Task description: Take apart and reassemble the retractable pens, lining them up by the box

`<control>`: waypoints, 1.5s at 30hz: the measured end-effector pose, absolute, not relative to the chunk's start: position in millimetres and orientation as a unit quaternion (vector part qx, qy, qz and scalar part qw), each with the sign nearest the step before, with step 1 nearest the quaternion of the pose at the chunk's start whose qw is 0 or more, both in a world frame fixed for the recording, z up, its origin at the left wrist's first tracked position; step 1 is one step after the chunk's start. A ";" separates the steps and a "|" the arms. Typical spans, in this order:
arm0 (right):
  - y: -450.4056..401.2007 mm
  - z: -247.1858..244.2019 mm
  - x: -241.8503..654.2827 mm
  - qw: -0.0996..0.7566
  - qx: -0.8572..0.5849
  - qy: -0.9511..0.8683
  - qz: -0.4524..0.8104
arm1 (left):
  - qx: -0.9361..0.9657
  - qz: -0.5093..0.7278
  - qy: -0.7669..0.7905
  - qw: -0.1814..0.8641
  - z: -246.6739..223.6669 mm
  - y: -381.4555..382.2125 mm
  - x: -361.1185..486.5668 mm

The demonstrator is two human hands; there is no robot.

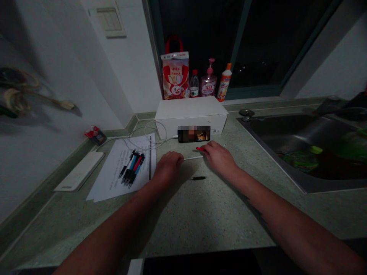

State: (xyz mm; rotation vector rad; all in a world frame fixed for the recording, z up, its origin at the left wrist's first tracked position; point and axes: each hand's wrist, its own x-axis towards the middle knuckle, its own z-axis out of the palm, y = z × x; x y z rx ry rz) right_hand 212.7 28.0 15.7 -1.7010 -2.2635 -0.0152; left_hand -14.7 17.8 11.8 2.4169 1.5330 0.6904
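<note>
My left hand is closed on one end of a thin white stick, which points right toward my other hand. Pinched in the fingers of my right hand is a small red piece. Whether the stick's right end touches my right fingers, I cannot tell. A short black pen part lies on the counter just below and between both hands. Several pens in black, blue and red rest in a pile on printed sheets to the left.
Behind my hands a phone leans on a white box, with a white cable running left. A sink is at the right, a white board at the left. Bottles and a bag stand behind the box.
</note>
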 end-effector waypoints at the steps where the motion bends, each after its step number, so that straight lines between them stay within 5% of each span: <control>1: 28.2 15.8 213.3 0.155 -0.597 -0.787 -0.006 | 0.816 0.245 0.516 0.091 13.3 17.7 -16.3; 13: 26.5 16.8 209.7 0.153 -0.572 -0.806 -0.014 | 0.824 0.265 0.500 0.025 9.6 18.8 -22.3; 23: 26.4 16.0 210.0 0.159 -0.576 -0.801 -0.039 | 0.778 0.414 0.473 0.004 7.1 18.6 -24.6; 34: 20.8 10.8 201.0 0.177 -0.470 -0.865 -0.004 | 0.823 0.366 0.432 0.042 1.4 16.3 -17.3; 40: 21.8 9.1 203.6 0.251 -0.537 -0.805 0.030 | 0.747 0.472 0.468 -0.029 0.2 10.5 -12.6; 45: 23.0 11.5 204.6 0.241 -0.567 -0.788 0.016 | 0.855 0.367 0.365 0.015 0.5 -2.0 -1.1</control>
